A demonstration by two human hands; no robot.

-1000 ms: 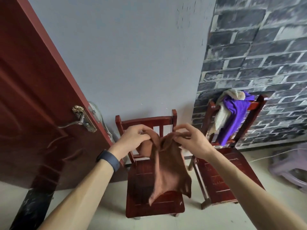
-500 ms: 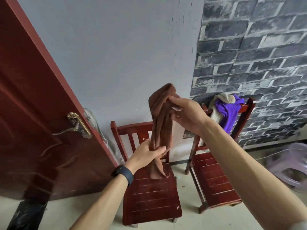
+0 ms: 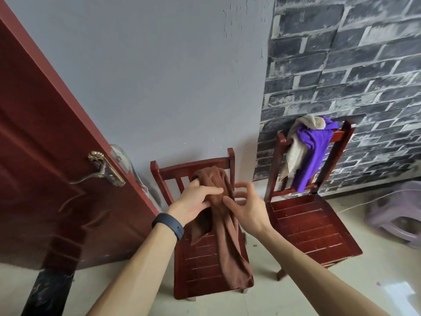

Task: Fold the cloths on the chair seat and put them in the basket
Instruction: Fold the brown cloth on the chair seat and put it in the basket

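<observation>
Grips the bunched top of a brown cloth (image 3: pixel 230 247) in the left hand (image 3: pixel 196 201), fingers curled round it, in front of the backrest of the near chair (image 3: pixel 200 270). Holds the right hand (image 3: pixel 248 210) open just beside the cloth, fingers spread and blurred, thumb tip at the fabric; cannot tell whether touching. Hangs in a long twist from that grip, lower end down at the seat's front right corner.

Draped over the backrest of a second chair (image 3: pixel 312 229) to the right: a purple cloth (image 3: pixel 312 156) and a beige cloth (image 3: pixel 296 153), touching each other.

Behind, a plain grey wall (image 3: pixel 159 76) meeting a brick-pattern wall (image 3: pixel 353 65). At left, a red-brown door (image 3: pixel 45 179) with a brass handle (image 3: pixel 102 172). At far right on the pale floor (image 3: pixel 341 288), a lilac stool (image 3: pixel 396 208). Dark wristband (image 3: pixel 168 225) on the left wrist.
</observation>
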